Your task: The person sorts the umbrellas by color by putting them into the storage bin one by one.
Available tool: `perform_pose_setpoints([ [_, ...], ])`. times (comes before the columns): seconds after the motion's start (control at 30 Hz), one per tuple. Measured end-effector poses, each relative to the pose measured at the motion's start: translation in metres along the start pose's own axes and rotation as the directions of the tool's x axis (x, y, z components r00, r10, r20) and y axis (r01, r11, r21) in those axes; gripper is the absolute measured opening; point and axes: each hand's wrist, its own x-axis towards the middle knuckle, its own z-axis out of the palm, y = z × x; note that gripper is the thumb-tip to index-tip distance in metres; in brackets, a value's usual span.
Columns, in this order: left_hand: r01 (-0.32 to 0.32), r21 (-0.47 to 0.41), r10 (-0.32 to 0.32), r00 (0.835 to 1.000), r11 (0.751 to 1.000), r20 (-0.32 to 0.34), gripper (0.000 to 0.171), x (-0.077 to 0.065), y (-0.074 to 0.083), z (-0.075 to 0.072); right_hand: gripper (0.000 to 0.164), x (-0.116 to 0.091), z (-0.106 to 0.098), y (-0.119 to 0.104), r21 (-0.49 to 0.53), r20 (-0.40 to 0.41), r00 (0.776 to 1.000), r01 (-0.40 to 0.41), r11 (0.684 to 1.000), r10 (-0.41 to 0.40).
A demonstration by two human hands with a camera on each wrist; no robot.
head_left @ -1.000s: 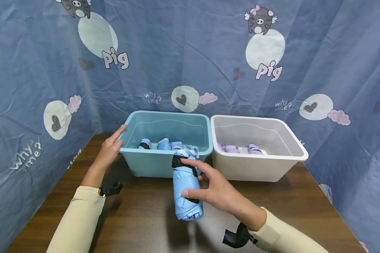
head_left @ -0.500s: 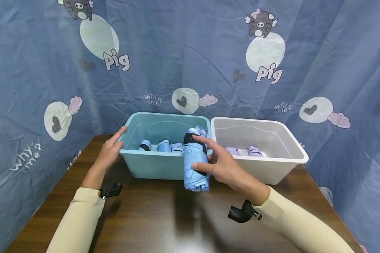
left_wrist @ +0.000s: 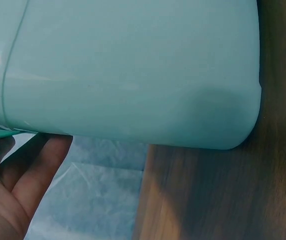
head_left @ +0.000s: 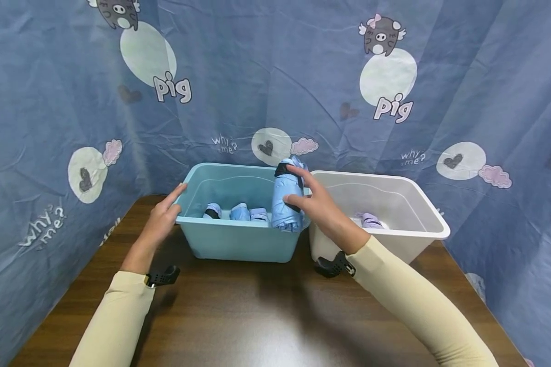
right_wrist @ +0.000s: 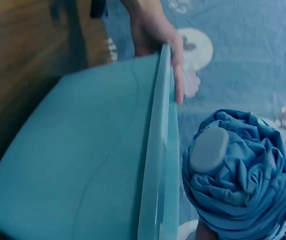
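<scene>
My right hand (head_left: 323,209) grips a folded light-blue umbrella (head_left: 284,201) with black bands, fingers on its far side and thumb nearer me. It hangs over the right front rim of the teal bin (head_left: 239,247). In the right wrist view, the umbrella's (right_wrist: 248,175) gathered end and pale oval handle cap face the camera. My left hand (head_left: 160,221) holds the bin's left rim; its fingers (left_wrist: 45,165) lie against the end wall in the left wrist view. Inside the teal bin are several rolled bluish umbrellas (head_left: 240,212).
A white bin (head_left: 418,234) stands right beside the teal one, with a purple rolled umbrella (head_left: 371,221) inside; my right arm hides part of it. Both bins stand on a brown wooden table (head_left: 220,316), before a blue patterned curtain (head_left: 330,76).
My right hand has lifted the blue umbrella up and slightly right, from in front of the teal bin to above its rim. My left hand stays at the left rim.
</scene>
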Motion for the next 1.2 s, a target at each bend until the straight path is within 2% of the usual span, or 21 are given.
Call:
perform_pose_setpoints([
  [0.17, 0.003, 0.004, -0.003, 1.000, 1.000, -0.009, 0.058, 0.001, 0.000, 0.002, 0.066, 0.020, 0.007, 0.005, -0.015, -0.083, 0.997, -0.008, 1.000, 0.006],
  [0.4, -0.002, 0.006, 0.002, 1.000, 1.000, 0.000, 0.059, 0.000, 0.001, 0.001, 0.066, 0.046, 0.021, 0.015, -0.012, -0.139, 0.990, -0.033, 0.999, 0.031],
  [0.6, 0.000, 0.005, 0.000, 1.000, 1.000, 0.002, 0.059, 0.000, 0.001, 0.000, 0.066, 0.065, 0.039, 0.029, -0.110, -0.168, 0.986, -0.040, 0.993, 0.021],
  [0.77, -0.011, 0.006, 0.011, 1.000, 1.000, -0.003, 0.059, 0.002, 0.001, 0.002, 0.065, 0.070, 0.046, 0.040, -0.175, -0.184, 0.982, -0.081, 0.981, 0.049],
  [0.87, -0.014, -0.001, 0.014, 1.000, 1.000, -0.008, 0.058, 0.003, 0.002, 0.002, 0.064, 0.070, 0.048, 0.042, -0.216, -0.184, 0.981, -0.099, 0.971, 0.059],
  [1.1, -0.002, 0.000, 0.002, 1.000, 1.000, -0.001, 0.059, 0.001, 0.001, 0.002, 0.064, 0.070, 0.049, 0.045, -0.287, -0.116, 0.974, -0.219, 0.932, 0.193],
  [1.2, -0.004, -0.006, 0.004, 1.000, 1.000, -0.004, 0.059, 0.000, 0.000, 0.003, 0.067, 0.072, 0.049, 0.048, -0.302, -0.082, 0.971, -0.240, 0.923, 0.225],
])
